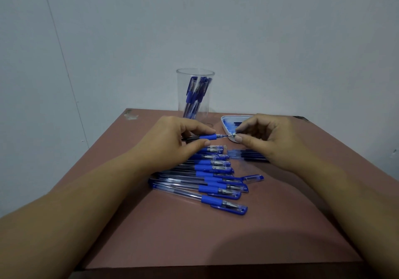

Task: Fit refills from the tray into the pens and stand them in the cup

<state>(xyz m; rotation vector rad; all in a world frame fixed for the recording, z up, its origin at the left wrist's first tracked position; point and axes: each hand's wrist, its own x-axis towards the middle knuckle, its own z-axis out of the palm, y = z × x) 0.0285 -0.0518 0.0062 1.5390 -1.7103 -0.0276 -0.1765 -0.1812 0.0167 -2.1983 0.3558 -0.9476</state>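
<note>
My left hand (172, 140) grips a clear pen with a blue grip (208, 136), held level above the table. My right hand (267, 138) pinches the thin tip end (232, 136) sticking out of that pen's front. A clear cup (195, 106) at the back holds several capped blue pens. The white tray (225, 125) with blue refills lies to the right of the cup, partly hidden by my right hand. Several capped blue pens (211, 183) lie in a row on the table below my hands.
A loose blue cap (253, 178) lies at the right end of the pen row. A small bunch of refills (246, 154) rests on the table under my right hand. The brown table (216, 235) ends at a grey wall behind the cup.
</note>
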